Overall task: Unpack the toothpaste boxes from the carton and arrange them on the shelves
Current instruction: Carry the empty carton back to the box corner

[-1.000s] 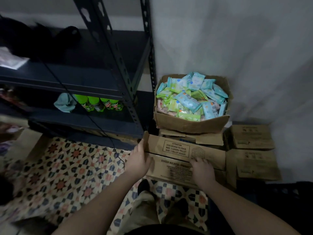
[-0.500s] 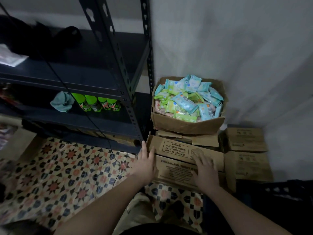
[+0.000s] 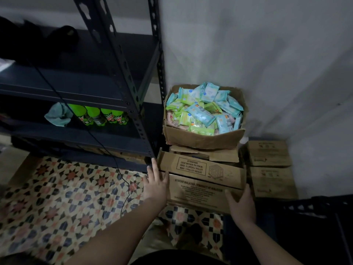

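We are looking down into a dim corner: a patterned floor [image 3: 57, 203], a pale wall [image 3: 267, 54] and a dark metal rack [image 3: 122, 64] on the left. Low on the floor, beside the rack's front post, sits the carton [image 3: 202, 184], its front flap folded down toward us (the flap carries a printed stacking notice). Our left hand [image 3: 155, 185] lies flat against the carton's left end, fingers straight and pointing up along the corner. Our right hand [image 3: 241, 204] is at the carton's lower right corner, fingers loosely spread and thumb out; from this angle we cannot tell whether it presses the cardboard or only hovers against it. Neither hand holds anything. What is inside the carton is hidden.

Behind and above the carton, an open box [image 3: 202, 138] heaped with blue and green packets [image 3: 200, 113] rests on flattened cardboard. To the right, two closed boxes [image 3: 270, 169] are stacked against the wall. On the rack's lower shelf stand green bottles [image 3: 99, 114] with a teal cloth [image 3: 56, 115] beside them. A black cable [image 3: 95, 142] runs down across the rack to the floor.
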